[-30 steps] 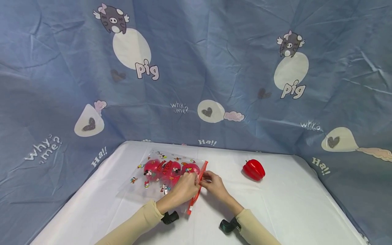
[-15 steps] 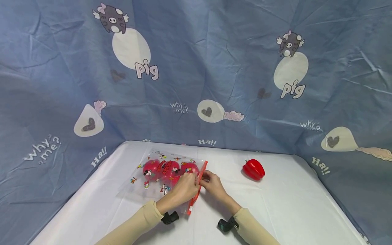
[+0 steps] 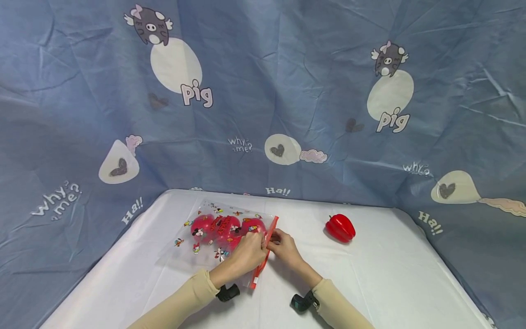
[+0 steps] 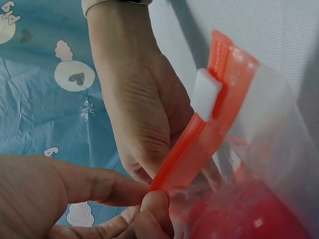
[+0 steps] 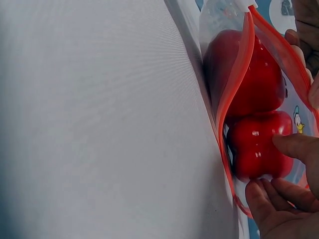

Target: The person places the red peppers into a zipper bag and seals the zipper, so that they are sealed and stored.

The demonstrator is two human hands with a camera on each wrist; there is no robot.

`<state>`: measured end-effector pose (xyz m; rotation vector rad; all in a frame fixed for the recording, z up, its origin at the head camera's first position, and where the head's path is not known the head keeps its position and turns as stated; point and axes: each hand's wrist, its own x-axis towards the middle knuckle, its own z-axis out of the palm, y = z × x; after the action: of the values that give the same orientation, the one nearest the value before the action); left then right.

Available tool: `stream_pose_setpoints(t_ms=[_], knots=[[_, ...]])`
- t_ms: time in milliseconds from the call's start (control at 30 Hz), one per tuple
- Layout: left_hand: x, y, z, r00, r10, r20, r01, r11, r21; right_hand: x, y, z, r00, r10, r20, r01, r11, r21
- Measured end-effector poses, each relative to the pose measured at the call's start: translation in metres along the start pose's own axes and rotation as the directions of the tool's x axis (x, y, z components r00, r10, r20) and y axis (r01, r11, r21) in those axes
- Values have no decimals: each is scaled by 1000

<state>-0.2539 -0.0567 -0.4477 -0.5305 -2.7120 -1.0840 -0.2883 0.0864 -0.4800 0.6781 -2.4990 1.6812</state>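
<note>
A clear zip bag (image 3: 176, 260) with cartoon prints lies on the table, several red bell peppers (image 3: 202, 228) inside it. My left hand (image 3: 246, 251) pinches the bag's red zip edge (image 4: 192, 154) on the near side of its mouth. From the right, my right hand (image 3: 288, 250) reaches into that mouth. There, in the right wrist view, its thumb and fingers hold a red bell pepper (image 5: 261, 144) just inside the opening. Behind that one sits another pepper (image 5: 264, 84). A white slider (image 4: 207, 94) is at one end of the zip edge.
One more red bell pepper (image 3: 340, 228) lies on the white tablecloth (image 3: 390, 269), right of the bag. Dark wrist devices (image 3: 228, 292) hang under both forearms. A blue printed curtain (image 3: 263, 100) closes off the back and sides of the table.
The peppers in the bag have shifted slightly left, deeper in. My right wrist has edged left toward the bag, while my left hand keeps its place on the zip edge.
</note>
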Motion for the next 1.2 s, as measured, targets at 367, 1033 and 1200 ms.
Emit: stream_pose_setpoints(t_ms=[367,1033,1200], knots=[[-1,1,-1,1000,5,6,-6,1000,20,7,36,2,1000,3,-14,-3,1000,9],[-1,0,0,1000,3,0,-3,1000,25,-10,27,-23,1000,20,20,-21,998,56],[0,-1,1,999,28,-21,-27,999,46,-15,21,-32,999,32,45,-34,998,60]])
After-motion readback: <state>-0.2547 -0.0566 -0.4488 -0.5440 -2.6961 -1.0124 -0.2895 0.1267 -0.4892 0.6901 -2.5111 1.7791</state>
